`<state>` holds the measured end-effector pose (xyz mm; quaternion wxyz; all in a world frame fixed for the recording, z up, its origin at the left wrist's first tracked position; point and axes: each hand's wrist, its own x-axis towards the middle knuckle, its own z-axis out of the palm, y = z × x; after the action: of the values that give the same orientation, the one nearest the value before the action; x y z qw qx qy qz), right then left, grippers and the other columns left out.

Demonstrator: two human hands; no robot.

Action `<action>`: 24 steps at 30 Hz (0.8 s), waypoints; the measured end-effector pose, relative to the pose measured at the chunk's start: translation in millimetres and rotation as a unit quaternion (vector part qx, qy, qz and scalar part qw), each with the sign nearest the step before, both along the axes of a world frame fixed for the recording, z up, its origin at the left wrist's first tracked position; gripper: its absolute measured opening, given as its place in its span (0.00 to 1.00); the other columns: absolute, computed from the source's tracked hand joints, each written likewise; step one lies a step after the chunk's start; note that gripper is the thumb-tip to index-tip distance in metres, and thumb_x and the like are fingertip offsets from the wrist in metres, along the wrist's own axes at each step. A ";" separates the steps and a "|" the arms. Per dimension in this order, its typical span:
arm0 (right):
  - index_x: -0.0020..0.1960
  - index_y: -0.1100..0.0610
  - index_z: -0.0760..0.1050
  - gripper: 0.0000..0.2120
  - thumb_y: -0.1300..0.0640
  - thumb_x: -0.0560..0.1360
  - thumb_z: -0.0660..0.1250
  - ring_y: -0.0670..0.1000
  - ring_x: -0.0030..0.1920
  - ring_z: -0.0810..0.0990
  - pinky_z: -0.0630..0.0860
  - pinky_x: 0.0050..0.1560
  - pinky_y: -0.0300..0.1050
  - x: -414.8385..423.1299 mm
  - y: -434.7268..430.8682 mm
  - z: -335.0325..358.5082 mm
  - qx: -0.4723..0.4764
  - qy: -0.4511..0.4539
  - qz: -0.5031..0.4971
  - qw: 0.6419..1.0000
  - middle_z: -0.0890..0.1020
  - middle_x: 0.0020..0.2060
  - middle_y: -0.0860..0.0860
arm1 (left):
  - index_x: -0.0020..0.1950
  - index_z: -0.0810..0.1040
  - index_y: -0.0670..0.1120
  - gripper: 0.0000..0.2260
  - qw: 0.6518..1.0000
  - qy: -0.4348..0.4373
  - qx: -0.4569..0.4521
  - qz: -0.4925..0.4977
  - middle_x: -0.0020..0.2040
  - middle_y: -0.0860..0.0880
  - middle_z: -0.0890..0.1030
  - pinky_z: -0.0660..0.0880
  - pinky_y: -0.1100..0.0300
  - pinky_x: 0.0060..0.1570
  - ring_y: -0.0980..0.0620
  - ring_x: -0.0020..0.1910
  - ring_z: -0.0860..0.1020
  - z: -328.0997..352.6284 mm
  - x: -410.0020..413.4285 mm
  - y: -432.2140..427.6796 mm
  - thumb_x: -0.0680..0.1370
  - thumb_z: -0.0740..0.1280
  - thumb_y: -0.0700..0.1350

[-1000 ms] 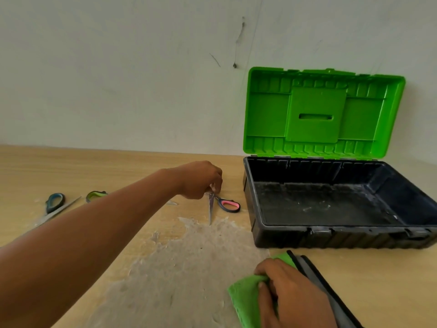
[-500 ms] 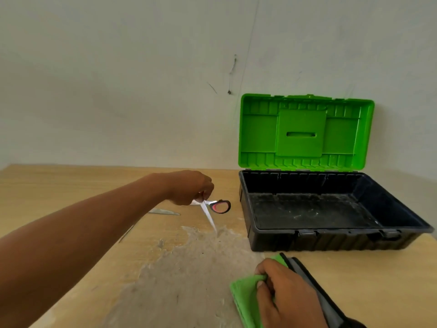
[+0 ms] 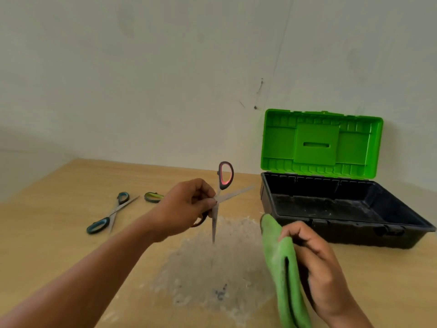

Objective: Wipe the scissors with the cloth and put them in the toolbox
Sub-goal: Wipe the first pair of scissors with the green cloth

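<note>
Scissors (image 3: 214, 218): pink-black handles, blades splayed open, in L hand (image 3: 184, 207).

Likely a bare workshop: scuffed white wall (image 3: 165, 79) at 12 o'clock, worn wooden table (image 3: 59, 221), open toolbox (image 3: 343, 234) at 2 o'clock.

Your red-and-black-handled scissors (image 3: 222, 197) show dull grey metal blades and smooth plastic loops. The green cloth (image 3: 281, 263) you carry looks soft, fuzzy and matt. Before you, the open toolbox (image 3: 319, 207) is moulded plastic: a glossy bright-green ribbed lid (image 3: 321, 143) over a black base (image 3: 343, 235), scuffed and dusty inside. The pale wood-grain counter (image 3: 71, 185) is smooth, except a rough, greyish scraped patch (image 3: 212, 268).
</note>
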<state>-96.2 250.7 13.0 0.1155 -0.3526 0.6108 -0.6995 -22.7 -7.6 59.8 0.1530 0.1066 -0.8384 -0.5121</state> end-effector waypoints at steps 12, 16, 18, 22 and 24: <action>0.52 0.57 0.77 0.07 0.59 0.85 0.60 0.50 0.38 0.78 0.77 0.40 0.45 18.6 -81.9 -10.6 0.131 -0.043 0.061 0.989 0.81 0.40 0.53 | 0.50 0.80 0.36 0.05 0.977 0.015 0.200 0.070 0.37 0.40 0.85 0.80 0.60 0.36 0.51 0.33 0.84 -47.3 22.1 13.5 0.76 0.71 0.35; 0.58 0.48 0.78 0.07 0.49 0.81 0.66 0.49 0.47 0.86 0.84 0.48 0.44 16.6 -97.9 -23.8 0.163 -0.059 -0.023 0.985 0.86 0.48 0.50 | 0.47 0.81 0.38 0.02 0.972 0.025 0.213 0.097 0.37 0.40 0.83 0.77 0.60 0.34 0.50 0.33 0.80 -61.5 11.6 9.8 0.76 0.72 0.36; 0.56 0.51 0.80 0.10 0.49 0.78 0.70 0.45 0.47 0.86 0.82 0.47 0.39 13.4 -101.4 -31.2 0.178 -0.053 -0.048 0.981 0.87 0.46 0.48 | 0.47 0.81 0.41 0.01 0.974 0.028 0.198 0.105 0.37 0.43 0.82 0.77 0.59 0.35 0.50 0.34 0.78 -69.8 8.6 9.6 0.76 0.72 0.37; 0.53 0.54 0.85 0.06 0.58 0.78 0.71 0.45 0.46 0.87 0.81 0.46 0.36 9.2 -103.5 -41.6 0.180 -0.028 -0.044 0.982 0.89 0.44 0.47 | 0.47 0.80 0.43 0.02 0.985 0.026 0.143 0.091 0.37 0.46 0.81 0.77 0.62 0.34 0.52 0.34 0.78 -79.7 9.5 7.7 0.76 0.72 0.39; 0.53 0.53 0.85 0.06 0.58 0.78 0.71 0.45 0.46 0.87 0.82 0.48 0.37 8.2 -102.7 -43.4 0.180 -0.001 -0.039 0.983 0.89 0.44 0.46 | 0.47 0.80 0.43 0.01 0.989 0.029 0.118 0.083 0.36 0.47 0.80 0.77 0.62 0.33 0.53 0.33 0.77 -80.5 11.8 4.1 0.77 0.71 0.39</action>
<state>-88.0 148.0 -30.5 0.1505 -0.3010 0.7401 -0.5823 -11.0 -3.5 -20.7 0.2054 0.1783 -0.7556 -0.5958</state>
